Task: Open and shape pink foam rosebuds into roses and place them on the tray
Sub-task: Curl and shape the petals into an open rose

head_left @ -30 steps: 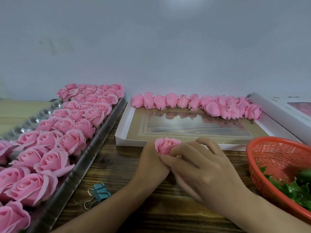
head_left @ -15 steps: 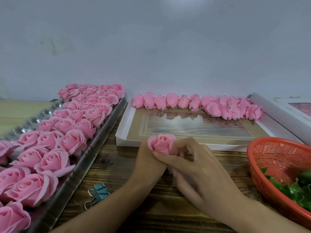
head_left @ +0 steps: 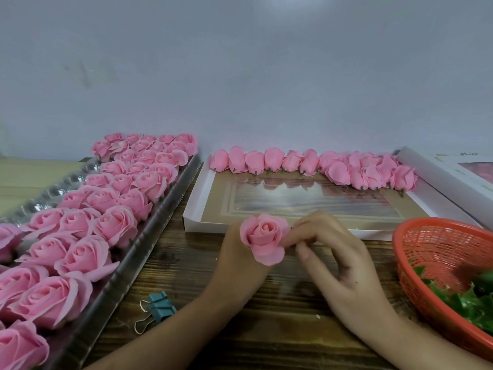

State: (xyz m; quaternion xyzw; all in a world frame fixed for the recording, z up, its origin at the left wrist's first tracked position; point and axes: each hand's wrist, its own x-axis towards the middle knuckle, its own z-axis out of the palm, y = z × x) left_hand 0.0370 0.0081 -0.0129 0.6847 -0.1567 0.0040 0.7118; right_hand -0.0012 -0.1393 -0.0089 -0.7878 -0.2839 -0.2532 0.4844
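A pink foam rose (head_left: 264, 240) with its outer petals spread is held upright in my left hand (head_left: 237, 265) above the wooden table. My right hand (head_left: 336, 260) pinches the rose's right outer petal with thumb and fingertips. The silver tray (head_left: 138, 252) on the left carries several rows of opened pink roses (head_left: 88, 222). A row of closed pink rosebuds (head_left: 314, 166) lies along the far edge of a shallow white box (head_left: 194, 209) behind my hands.
An orange plastic basket (head_left: 437, 252) with green leaves (head_left: 469, 300) stands at the right. A teal binder clip (head_left: 157, 308) lies on the table beside the tray. Another white box (head_left: 448, 172) sits at the far right. A grey wall closes the back.
The bud has opened: its petals now spread wide. My right hand moved off the top of the flower to its right side, and the rose now faces up toward the camera.
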